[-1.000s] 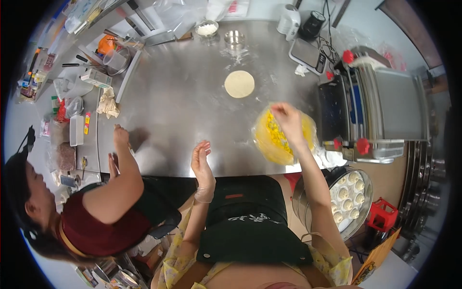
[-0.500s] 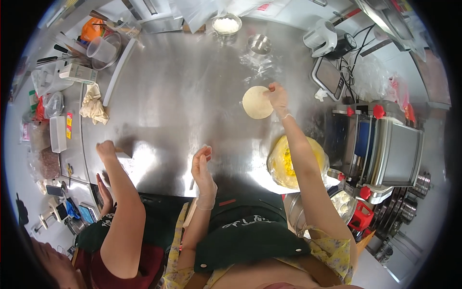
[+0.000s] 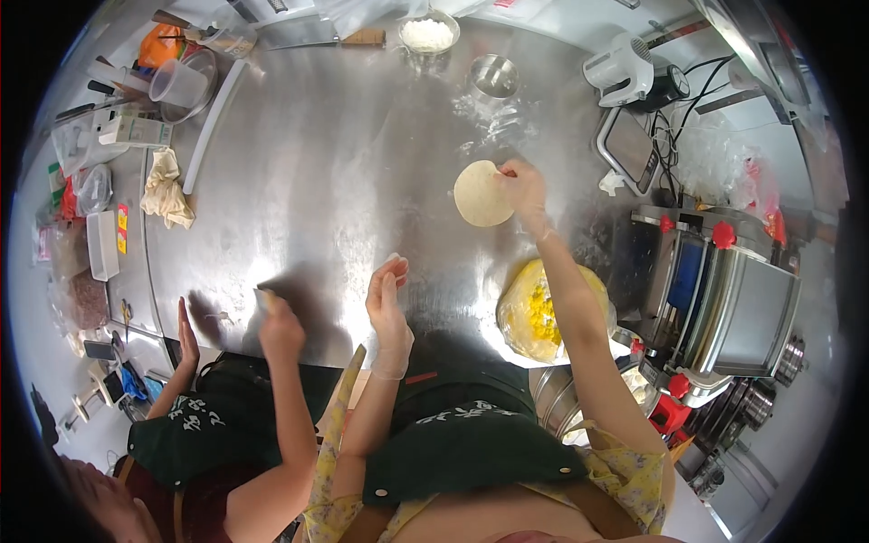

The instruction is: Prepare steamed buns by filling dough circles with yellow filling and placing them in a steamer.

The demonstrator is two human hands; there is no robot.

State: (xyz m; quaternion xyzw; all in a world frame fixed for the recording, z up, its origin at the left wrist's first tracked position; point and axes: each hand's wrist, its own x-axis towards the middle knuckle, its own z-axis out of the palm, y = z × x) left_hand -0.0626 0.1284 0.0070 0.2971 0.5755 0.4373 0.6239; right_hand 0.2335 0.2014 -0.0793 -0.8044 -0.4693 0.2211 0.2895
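Note:
My right hand [image 3: 518, 185] pinches the right edge of a pale, flat dough round [image 3: 478, 195] at the middle right of the steel worktop [image 3: 326, 136]. My left hand [image 3: 389, 308], in a clear glove, is held near the front edge with fingers loosely curled and nothing visible in them. Under my right forearm lies a plastic-lined bowl of chopped yellow filling [image 3: 534, 308], partly hidden by that arm. Flour dust [image 3: 480, 118] is smeared behind the dough round, near a small steel ring or cup [image 3: 494, 78].
A co-worker at my left has a hand [image 3: 282, 326] on a small tool. Knife [image 3: 308, 36] and flour bowl [image 3: 425, 36] lie at back. Mixer [image 3: 615, 71], scale [image 3: 625, 149] and roller machine [image 3: 733, 299] stand right. Tubs [image 3: 172, 90] and cloth [image 3: 166, 190] sit left.
My right hand moved from above the filling bowl up to the dough round and took its edge. My left hand stayed near the front edge. The co-worker's hands shifted on the worktop.

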